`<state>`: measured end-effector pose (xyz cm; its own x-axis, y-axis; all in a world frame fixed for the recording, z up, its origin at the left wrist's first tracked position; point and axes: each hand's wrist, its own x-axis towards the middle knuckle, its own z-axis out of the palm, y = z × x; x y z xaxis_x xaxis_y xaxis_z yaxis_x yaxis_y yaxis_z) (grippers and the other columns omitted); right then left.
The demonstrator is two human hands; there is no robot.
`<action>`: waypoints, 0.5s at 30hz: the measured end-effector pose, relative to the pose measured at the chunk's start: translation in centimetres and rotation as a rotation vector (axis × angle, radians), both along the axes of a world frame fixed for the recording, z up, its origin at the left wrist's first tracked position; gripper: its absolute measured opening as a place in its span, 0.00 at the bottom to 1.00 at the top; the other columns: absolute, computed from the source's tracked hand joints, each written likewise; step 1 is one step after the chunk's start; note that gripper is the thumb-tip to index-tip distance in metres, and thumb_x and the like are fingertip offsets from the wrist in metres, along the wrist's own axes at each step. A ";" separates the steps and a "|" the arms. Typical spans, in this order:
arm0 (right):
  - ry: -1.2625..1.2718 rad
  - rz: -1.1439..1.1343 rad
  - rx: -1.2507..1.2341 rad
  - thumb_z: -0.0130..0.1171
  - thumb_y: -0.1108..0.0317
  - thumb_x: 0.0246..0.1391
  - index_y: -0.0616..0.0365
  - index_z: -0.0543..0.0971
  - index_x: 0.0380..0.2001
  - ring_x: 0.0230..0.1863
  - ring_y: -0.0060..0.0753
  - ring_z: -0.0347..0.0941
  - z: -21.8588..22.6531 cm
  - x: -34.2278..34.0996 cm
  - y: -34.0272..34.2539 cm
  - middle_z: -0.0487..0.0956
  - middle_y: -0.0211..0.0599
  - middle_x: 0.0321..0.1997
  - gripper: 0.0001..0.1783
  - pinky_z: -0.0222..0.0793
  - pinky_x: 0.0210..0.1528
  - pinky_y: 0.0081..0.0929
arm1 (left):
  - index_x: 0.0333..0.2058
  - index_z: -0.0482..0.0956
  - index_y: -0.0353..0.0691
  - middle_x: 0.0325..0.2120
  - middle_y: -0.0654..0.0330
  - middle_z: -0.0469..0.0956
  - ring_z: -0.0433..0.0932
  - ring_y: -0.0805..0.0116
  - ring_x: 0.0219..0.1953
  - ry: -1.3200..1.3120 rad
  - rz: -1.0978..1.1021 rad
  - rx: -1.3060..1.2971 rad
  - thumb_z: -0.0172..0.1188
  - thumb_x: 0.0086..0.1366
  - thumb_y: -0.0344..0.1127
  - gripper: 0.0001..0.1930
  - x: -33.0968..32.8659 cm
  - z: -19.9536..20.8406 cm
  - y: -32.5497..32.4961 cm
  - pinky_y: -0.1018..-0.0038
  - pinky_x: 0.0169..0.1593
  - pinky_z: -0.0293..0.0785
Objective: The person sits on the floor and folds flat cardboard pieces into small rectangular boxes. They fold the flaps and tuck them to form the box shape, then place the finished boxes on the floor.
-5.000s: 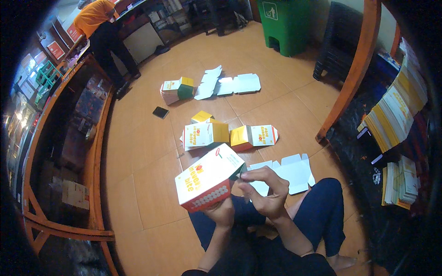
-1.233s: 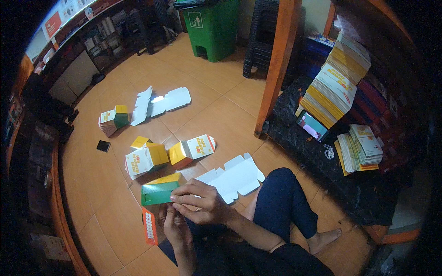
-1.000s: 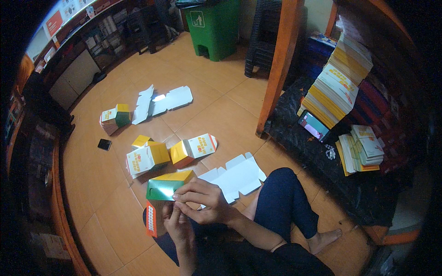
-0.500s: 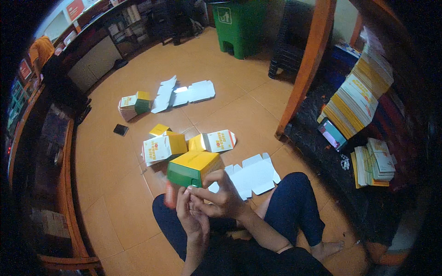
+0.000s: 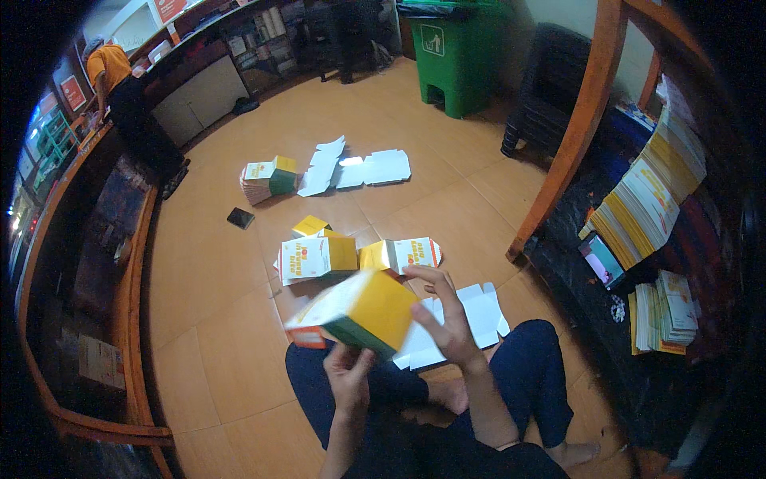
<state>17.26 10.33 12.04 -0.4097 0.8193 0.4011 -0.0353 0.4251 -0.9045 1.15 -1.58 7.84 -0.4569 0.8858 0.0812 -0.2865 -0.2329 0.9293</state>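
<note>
Above my lap is a folded carton [image 5: 363,311] in yellow, green and white, tilted, with a red-orange flap at its lower left. My left hand [image 5: 349,379] grips its lower green edge between thumb and fingers. At the carton's right side is my right hand [image 5: 451,323], fingers apart; whether its thumb touches the yellow face I cannot tell. Just beyond the carton, a folded carton [image 5: 307,257] and another carton [image 5: 411,254] lie on the floor. Flat white carton blanks [image 5: 479,315] lie beside my right hand, partly hidden by it.
Farther off are a carton stack [image 5: 267,180], unfolded white blanks [image 5: 371,169] and a dark flat object [image 5: 239,218]. At right, a low dark surface bears carton piles [image 5: 638,211] and a phone [image 5: 601,261] behind a wooden post [image 5: 570,128]. A green bin [image 5: 451,64] and a person [image 5: 120,88] are beyond.
The carton has turned and tilted in my left hand, showing more of its white side. My right hand has moved off its near end to the right side, fingers spreading. The view has shifted left.
</note>
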 end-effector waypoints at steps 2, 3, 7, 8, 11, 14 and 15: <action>0.077 0.230 -0.261 0.54 0.55 0.66 0.59 0.68 0.65 0.70 0.39 0.61 -0.1 0.9 1.1 0.69 0.44 0.66 0.29 0.54 0.71 0.36 | 0.38 0.83 0.33 0.37 0.59 0.84 0.80 0.67 0.45 0.208 -0.308 -0.175 0.66 0.63 0.30 0.07 -1.8 -0.8 -1.4 0.74 0.50 0.72; 0.088 0.332 -0.376 0.52 0.54 0.68 0.60 0.67 0.66 0.71 0.38 0.61 -0.3 1.4 1.6 0.68 0.44 0.68 0.30 0.55 0.71 0.35 | 0.39 0.83 0.33 0.36 0.58 0.83 0.80 0.65 0.45 0.324 -0.390 -0.100 0.66 0.63 0.29 0.08 -2.0 -1.4 -1.6 0.72 0.51 0.72; 0.017 0.340 -0.478 0.55 0.54 0.67 0.56 0.67 0.67 0.59 0.34 0.73 -2.1 2.1 2.2 0.72 0.42 0.63 0.30 0.70 0.59 0.29 | 0.44 0.81 0.34 0.45 0.50 0.79 0.78 0.53 0.52 0.724 -0.593 -0.046 0.63 0.57 0.22 0.14 -3.4 -2.6 -2.2 0.64 0.56 0.72; -0.026 0.299 -0.444 0.57 0.56 0.67 0.56 0.68 0.66 0.55 0.31 0.74 -2.8 1.8 2.0 0.74 0.41 0.60 0.29 0.71 0.56 0.28 | 0.44 0.81 0.34 0.48 0.49 0.77 0.76 0.53 0.54 0.762 -0.601 -0.112 0.62 0.56 0.21 0.15 -3.6 -2.8 -2.4 0.63 0.57 0.72; -0.115 0.196 -0.339 0.60 0.58 0.65 0.58 0.72 0.62 0.46 0.27 0.78 -4.9 -0.2 1.8 0.79 0.37 0.51 0.26 0.74 0.49 0.25 | 0.46 0.80 0.34 0.55 0.47 0.70 0.71 0.48 0.60 0.784 -0.589 -0.334 0.58 0.52 0.17 0.20 -4.3 -3.3 -2.5 0.62 0.64 0.67; -0.069 0.137 -0.240 0.61 0.59 0.65 0.62 0.76 0.56 0.43 0.24 0.78 -6.2 -2.1 1.3 0.82 0.34 0.42 0.22 0.75 0.47 0.27 | 0.57 0.72 0.37 0.60 0.50 0.66 0.68 0.50 0.63 0.979 -0.367 -0.084 0.59 0.51 0.18 0.31 -4.3 -4.2 -2.5 0.61 0.68 0.61; 0.036 0.160 -0.307 0.61 0.59 0.65 0.62 0.76 0.56 0.43 0.23 0.78 -6.4 -2.7 1.1 0.82 0.34 0.42 0.23 0.74 0.47 0.27 | 0.60 0.68 0.37 0.61 0.50 0.65 0.68 0.52 0.63 0.769 -0.360 -0.134 0.59 0.50 0.17 0.34 -3.9 -4.6 -2.5 0.61 0.67 0.62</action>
<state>14.52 11.46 5.62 -0.5325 0.8307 0.1623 -0.1142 0.1195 -0.9863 -2.76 -4.04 3.21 -0.0071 0.9905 0.1373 0.3985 -0.1232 0.9088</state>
